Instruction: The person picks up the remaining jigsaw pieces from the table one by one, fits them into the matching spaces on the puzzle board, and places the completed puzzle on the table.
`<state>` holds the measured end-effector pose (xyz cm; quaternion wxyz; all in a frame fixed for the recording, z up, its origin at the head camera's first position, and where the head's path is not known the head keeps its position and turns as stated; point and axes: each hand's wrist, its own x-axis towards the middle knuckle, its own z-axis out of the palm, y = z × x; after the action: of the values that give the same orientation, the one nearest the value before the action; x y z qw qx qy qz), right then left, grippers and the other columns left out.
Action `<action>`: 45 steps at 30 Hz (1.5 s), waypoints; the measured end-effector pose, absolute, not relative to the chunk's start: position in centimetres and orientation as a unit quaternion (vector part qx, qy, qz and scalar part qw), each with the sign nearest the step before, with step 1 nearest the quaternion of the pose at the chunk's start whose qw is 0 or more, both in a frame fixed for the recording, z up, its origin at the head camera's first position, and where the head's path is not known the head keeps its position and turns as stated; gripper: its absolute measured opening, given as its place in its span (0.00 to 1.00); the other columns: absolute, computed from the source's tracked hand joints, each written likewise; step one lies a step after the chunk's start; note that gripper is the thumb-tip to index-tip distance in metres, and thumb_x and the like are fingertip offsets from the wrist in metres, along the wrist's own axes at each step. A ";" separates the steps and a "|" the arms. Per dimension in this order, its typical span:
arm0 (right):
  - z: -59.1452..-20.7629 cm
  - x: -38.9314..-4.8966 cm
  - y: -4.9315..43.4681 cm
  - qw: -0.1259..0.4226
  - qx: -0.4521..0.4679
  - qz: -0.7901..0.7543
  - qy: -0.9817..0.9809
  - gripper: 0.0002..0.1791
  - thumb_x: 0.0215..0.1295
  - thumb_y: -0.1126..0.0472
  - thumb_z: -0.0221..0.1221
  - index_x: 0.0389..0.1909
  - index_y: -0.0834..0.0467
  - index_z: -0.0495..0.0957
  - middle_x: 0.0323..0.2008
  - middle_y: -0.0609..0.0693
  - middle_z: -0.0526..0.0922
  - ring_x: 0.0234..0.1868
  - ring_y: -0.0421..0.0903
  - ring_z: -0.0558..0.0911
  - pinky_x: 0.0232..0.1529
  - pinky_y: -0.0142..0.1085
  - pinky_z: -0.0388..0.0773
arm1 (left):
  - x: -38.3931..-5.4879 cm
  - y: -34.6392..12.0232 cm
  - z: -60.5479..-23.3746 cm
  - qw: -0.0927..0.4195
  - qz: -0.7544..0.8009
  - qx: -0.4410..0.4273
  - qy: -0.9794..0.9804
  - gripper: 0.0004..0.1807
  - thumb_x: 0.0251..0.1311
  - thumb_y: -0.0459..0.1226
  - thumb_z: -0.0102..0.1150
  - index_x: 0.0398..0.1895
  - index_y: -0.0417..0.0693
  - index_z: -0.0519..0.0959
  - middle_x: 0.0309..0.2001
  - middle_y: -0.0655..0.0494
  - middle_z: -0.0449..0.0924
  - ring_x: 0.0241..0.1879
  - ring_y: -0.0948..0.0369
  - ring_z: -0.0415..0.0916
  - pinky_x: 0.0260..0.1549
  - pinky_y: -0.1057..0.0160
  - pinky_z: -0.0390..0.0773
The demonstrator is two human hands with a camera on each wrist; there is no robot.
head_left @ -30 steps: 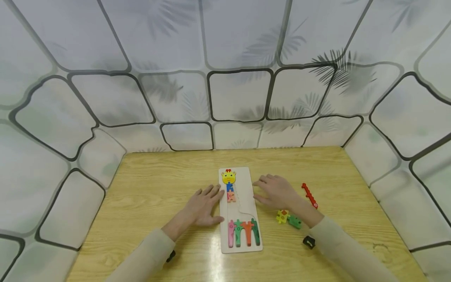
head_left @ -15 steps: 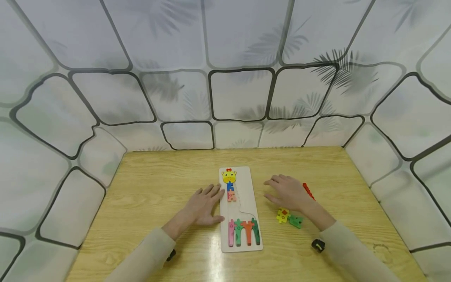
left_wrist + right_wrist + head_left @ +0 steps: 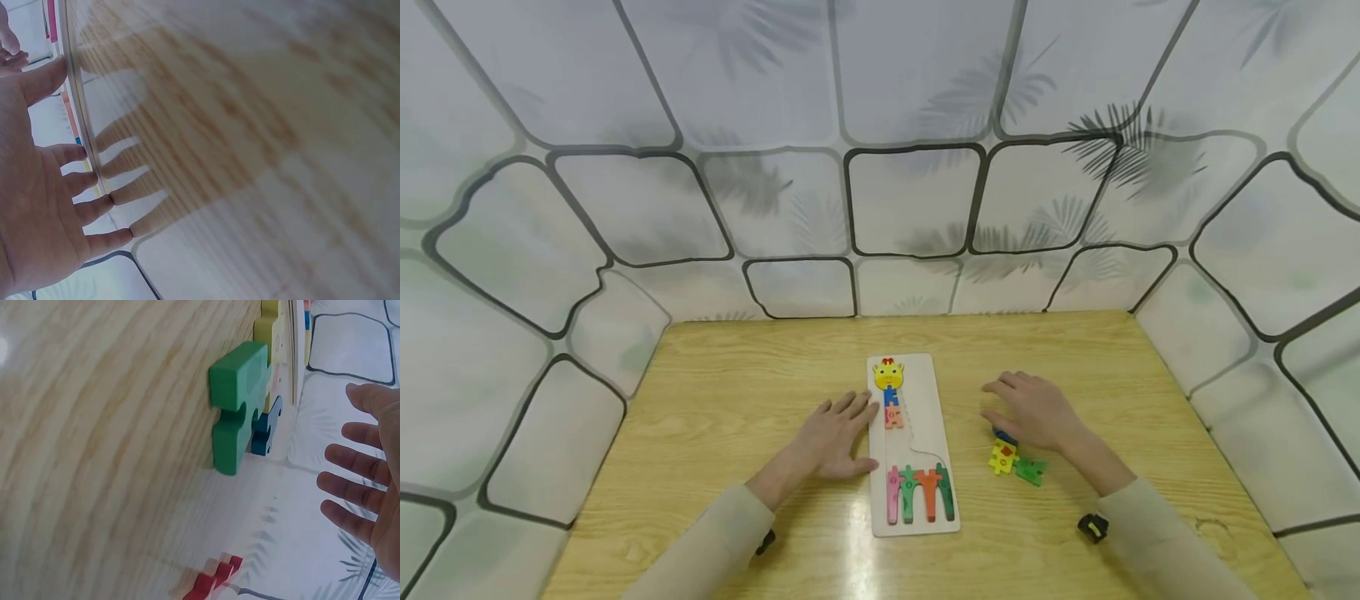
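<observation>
A pale wooden puzzle board [image 3: 925,400] lies upright in the head view, with a yellow giraffe head [image 3: 888,375], a blue piece [image 3: 891,397] and a salmon piece [image 3: 893,417] at its upper left. Several leg pieces [image 3: 929,496] line its lower part. My left hand [image 3: 835,437] lies spread, its fingertips touching the board's left edge. To the right, my right hand [image 3: 1033,408] hovers with loosely extended fingers, holding nothing. Below it lie a yellow piece [image 3: 1003,457], a green piece [image 3: 1030,471] and a partly covered dark blue piece [image 3: 1004,437]. A red piece [image 3: 212,581] shows in the right wrist view.
The wood-grain table [image 3: 737,367] extends on both sides of the board. Behind it and at both sides stand walls [image 3: 910,200] with a stone-and-leaf print. Dark wrist devices show, one [image 3: 1093,527] under the right sleeve.
My right hand has moved right, away from the board's edge to above the loose pieces. It now hides the red piece in the head view and uncovers some dark blue. My left hand stays put.
</observation>
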<state>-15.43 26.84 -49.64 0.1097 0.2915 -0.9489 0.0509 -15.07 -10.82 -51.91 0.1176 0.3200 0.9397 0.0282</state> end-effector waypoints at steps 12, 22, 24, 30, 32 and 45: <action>-50.1 -15.3 29.3 0.096 0.245 0.067 -0.962 0.24 0.67 0.45 0.70 0.55 0.57 0.86 0.47 0.53 0.88 0.45 0.54 0.88 0.46 0.51 0.88 | -14.9 -10.7 -51.7 0.131 0.041 0.310 0.941 0.53 0.65 0.69 0.54 0.85 0.52 0.56 0.86 0.48 0.52 0.84 0.43 0.55 0.77 0.35 0.64; -50.6 -15.2 31.2 0.101 0.234 0.073 -0.964 0.22 0.67 0.47 0.70 0.54 0.57 0.86 0.45 0.53 0.88 0.42 0.53 0.88 0.41 0.50 0.88 | -14.9 -10.7 -51.8 0.130 0.042 0.310 0.941 0.53 0.65 0.69 0.55 0.85 0.53 0.56 0.86 0.48 0.51 0.84 0.43 0.55 0.78 0.35 0.64; -50.6 -15.2 31.6 0.104 0.233 0.075 -0.964 0.22 0.66 0.48 0.70 0.53 0.58 0.86 0.44 0.53 0.88 0.40 0.52 0.88 0.39 0.49 0.88 | -14.9 -10.7 -51.8 0.129 0.040 0.310 0.941 0.53 0.65 0.69 0.55 0.85 0.53 0.56 0.86 0.49 0.51 0.84 0.44 0.55 0.78 0.35 0.64; -50.6 -15.4 32.7 0.102 0.214 0.085 -0.968 0.21 0.66 0.49 0.70 0.54 0.59 0.86 0.43 0.55 0.88 0.36 0.51 0.87 0.36 0.49 0.87 | -14.9 -10.7 -52.0 0.124 0.041 0.315 0.940 0.53 0.64 0.68 0.56 0.85 0.52 0.57 0.86 0.47 0.52 0.84 0.42 0.55 0.77 0.34 0.64; -50.7 -15.5 33.0 0.093 0.203 0.086 -0.971 0.22 0.67 0.48 0.69 0.54 0.59 0.86 0.44 0.55 0.88 0.39 0.54 0.87 0.38 0.51 0.87 | -14.9 -10.7 -52.0 0.124 0.040 0.316 0.940 0.53 0.64 0.68 0.55 0.85 0.52 0.56 0.86 0.47 0.52 0.84 0.42 0.55 0.77 0.34 0.64; -51.3 -16.1 34.7 0.088 0.181 0.080 -0.976 0.23 0.69 0.47 0.68 0.54 0.60 0.86 0.46 0.58 0.89 0.41 0.55 0.88 0.37 0.50 0.88 | -14.9 -10.8 -51.9 0.120 0.045 0.314 0.941 0.53 0.64 0.69 0.55 0.85 0.51 0.57 0.86 0.47 0.53 0.84 0.43 0.55 0.77 0.34 0.65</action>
<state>-16.15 34.67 -51.31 0.0878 0.1808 -0.9763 0.0801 -14.88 -10.79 -51.88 0.1202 0.3142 0.9407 0.0445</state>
